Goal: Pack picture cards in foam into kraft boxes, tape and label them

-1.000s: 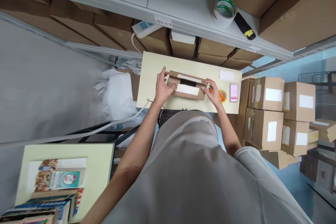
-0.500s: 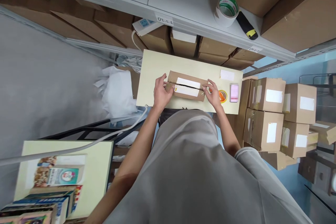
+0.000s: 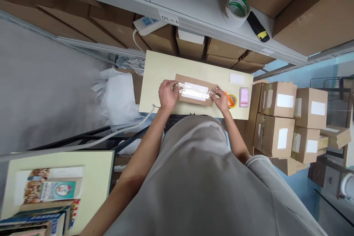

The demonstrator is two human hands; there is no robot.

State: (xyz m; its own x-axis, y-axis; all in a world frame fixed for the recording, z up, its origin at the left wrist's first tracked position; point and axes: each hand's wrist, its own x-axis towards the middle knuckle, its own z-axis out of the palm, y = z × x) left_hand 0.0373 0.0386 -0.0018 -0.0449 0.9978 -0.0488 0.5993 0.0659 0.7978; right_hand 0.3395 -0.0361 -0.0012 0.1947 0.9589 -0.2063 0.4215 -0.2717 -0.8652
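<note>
A flat cardboard box [image 3: 195, 101] lies lengthwise on the pale yellow table in front of me, with a white label [image 3: 195, 86] on top. A shiny strip of clear tape [image 3: 193, 93] stretches across the label. My left hand [image 3: 168, 95] is closed in a pinch on the strip's crumpled left end. At the right end, my right hand [image 3: 221, 101] pinches the tape between thumb and fingers, close to the box's edge. Whether the middle of the strip touches the label, I cannot tell. An orange and yellow tape roll [image 3: 231, 100] sits just right of my right hand.
A phone [image 3: 243, 97] and a white slip [image 3: 236, 78] lie on the table's [image 3: 160, 66] right part. Overhead, a grey shelf [image 3: 188, 0] holds a tape roll [image 3: 237, 10] and a black-yellow cutter [image 3: 257, 26]. Stacked cartons [image 3: 273, 132] stand right; a white cable [image 3: 124, 137] hangs left.
The dark line across the label has given way to a shiny clear strip facing up. My left hand has turned, its fingers now curled at the strip's end. The view has shifted slightly.
</note>
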